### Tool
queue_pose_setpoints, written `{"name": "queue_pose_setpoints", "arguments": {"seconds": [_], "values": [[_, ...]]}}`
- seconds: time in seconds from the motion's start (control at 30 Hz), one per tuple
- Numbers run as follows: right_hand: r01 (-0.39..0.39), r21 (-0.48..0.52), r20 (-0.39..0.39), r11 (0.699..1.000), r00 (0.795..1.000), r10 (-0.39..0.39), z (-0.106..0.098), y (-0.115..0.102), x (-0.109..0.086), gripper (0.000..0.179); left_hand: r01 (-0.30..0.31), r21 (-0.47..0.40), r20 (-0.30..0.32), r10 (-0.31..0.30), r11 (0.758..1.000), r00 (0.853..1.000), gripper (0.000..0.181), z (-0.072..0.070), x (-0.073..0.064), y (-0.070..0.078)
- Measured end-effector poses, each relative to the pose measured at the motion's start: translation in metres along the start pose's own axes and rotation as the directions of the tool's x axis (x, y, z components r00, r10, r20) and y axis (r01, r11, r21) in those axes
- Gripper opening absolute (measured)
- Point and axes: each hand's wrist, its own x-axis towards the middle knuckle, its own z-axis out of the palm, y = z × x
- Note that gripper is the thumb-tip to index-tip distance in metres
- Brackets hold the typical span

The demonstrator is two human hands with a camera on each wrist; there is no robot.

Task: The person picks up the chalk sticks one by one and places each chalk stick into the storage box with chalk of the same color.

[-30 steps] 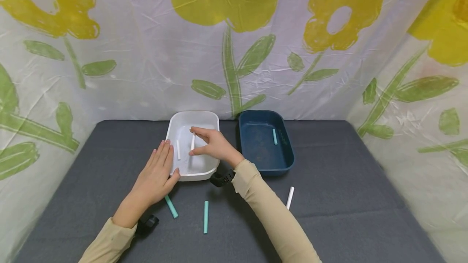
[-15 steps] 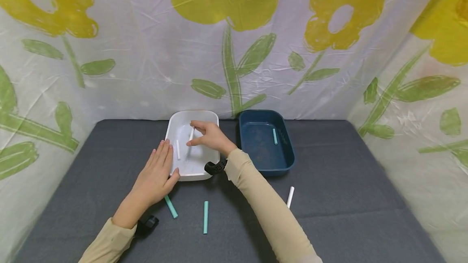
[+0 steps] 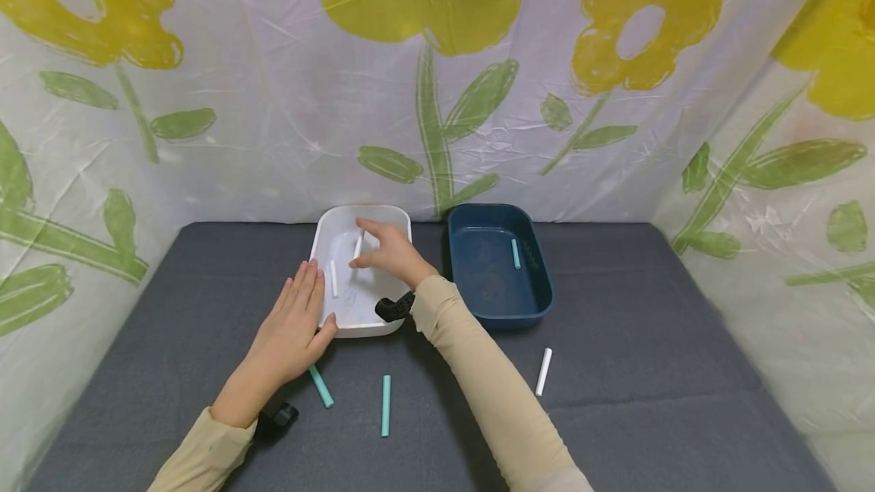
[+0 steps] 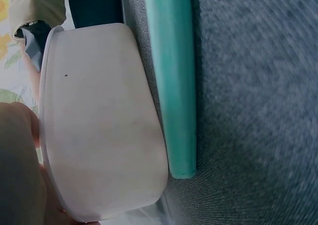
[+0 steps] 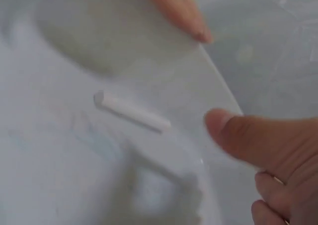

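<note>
Three white sticks (image 3: 334, 278): one beneath the right grip (image 3: 393, 250), whose thumb (image 5: 258, 138) and finger (image 5: 181, 11) stand apart; one left, same white tray (image 3: 362, 330); one right. Left grip (image 3: 289, 334): fingers straight, touching tray.

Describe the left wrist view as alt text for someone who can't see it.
The left hand touches the rim of a white tray, whose outer wall fills much of this sideways picture's left half. Beside it, a teal stick lies on gray cloth; part of a dark blue tray and a beige sleeve show at the top left.
</note>
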Motion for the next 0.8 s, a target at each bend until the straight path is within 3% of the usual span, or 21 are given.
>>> {"name": "queue_pose_setpoints", "arguments": {"seconds": [0.33, 0.8], "values": [[0.096, -0.264, 0.083, 0.96, 0.994, -0.077, 0.008, 0.0, 0.0, 0.082, 0.012, 0.015, -0.016, -0.012, 1.0, 1.0, 0.07, 0.0, 0.0, 0.001], [0.094, -0.478, 0.214, 0.873, 0.977, 0.012, 0.014, -0.003, -0.001, 0.072, 0.019, 0.02, -0.003, -0.019, 1.0, 1.0, 0.07, 0.002, 0.0, 0.0]]}}
